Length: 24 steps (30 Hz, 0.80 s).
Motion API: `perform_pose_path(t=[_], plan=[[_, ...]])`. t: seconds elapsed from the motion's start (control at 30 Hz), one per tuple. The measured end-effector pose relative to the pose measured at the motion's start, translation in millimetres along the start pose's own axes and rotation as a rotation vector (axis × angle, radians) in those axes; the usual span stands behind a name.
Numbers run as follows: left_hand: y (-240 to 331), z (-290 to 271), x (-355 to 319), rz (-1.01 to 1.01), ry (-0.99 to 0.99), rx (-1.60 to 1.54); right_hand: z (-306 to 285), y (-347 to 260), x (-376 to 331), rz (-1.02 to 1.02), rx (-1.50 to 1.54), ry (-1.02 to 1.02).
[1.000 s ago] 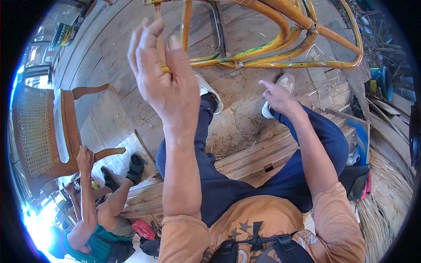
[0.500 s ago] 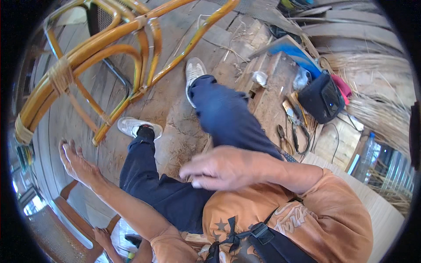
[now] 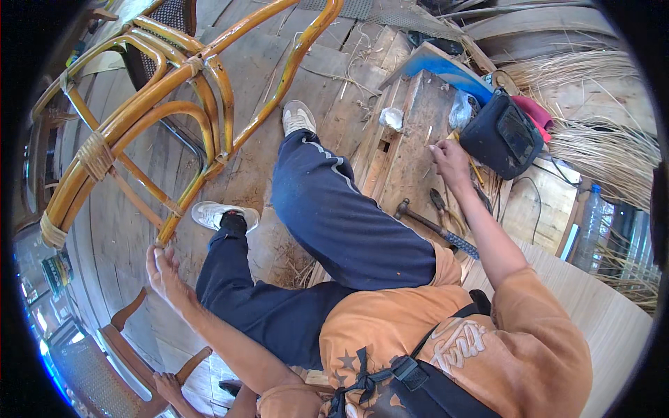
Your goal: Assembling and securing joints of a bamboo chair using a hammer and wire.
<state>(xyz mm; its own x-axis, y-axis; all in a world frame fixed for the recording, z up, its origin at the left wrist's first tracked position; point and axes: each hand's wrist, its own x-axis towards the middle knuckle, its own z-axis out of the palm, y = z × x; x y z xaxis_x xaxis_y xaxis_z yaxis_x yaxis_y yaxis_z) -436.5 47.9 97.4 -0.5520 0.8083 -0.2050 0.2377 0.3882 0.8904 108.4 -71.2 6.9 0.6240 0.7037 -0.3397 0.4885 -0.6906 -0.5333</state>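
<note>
My left hand [image 3: 169,279] is just below the lower end of a glossy rattan chair frame [image 3: 167,230], fingers apart and slightly bent. Its fingertips are close to the pole's end; whether they touch is unclear. A woven cane binding [image 3: 94,159] wraps the frame's thick poles. To the right, my right hand [image 3: 453,166] is down among tools on a rough wooden bench [image 3: 411,104], its fingers bunched over something they mostly hide. Near it lie pliers [image 3: 437,200] and a hammer [image 3: 439,228] with a dark grip. A black case-like device [image 3: 503,136] stands just beyond.
Cane strands [image 3: 585,150] are heaped at the far right, near a plastic bottle [image 3: 591,223]. A white lump [image 3: 391,117] lies on the bench. At lower left, another person's hand [image 3: 169,386] is on a wooden chair [image 3: 129,348] with a woven panel.
My right hand has swung from in front of my body out to the tools at the right. The hammer is now uncovered. My left hand appears closer to the rattan pole's end.
</note>
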Motion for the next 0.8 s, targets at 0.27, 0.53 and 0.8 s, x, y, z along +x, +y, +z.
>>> perform_pose_path(t=[0.27,0.53,0.8], plan=[[-12,37,5,0.279,-0.116,0.464,36,18,21,-0.079,-0.278,0.271],[5,35,-8,0.173,-0.170,0.369,30,-9,11,-0.001,-0.334,0.204],[9,41,-9,0.202,-0.213,0.399,29,10,14,-0.113,-0.259,0.289]])
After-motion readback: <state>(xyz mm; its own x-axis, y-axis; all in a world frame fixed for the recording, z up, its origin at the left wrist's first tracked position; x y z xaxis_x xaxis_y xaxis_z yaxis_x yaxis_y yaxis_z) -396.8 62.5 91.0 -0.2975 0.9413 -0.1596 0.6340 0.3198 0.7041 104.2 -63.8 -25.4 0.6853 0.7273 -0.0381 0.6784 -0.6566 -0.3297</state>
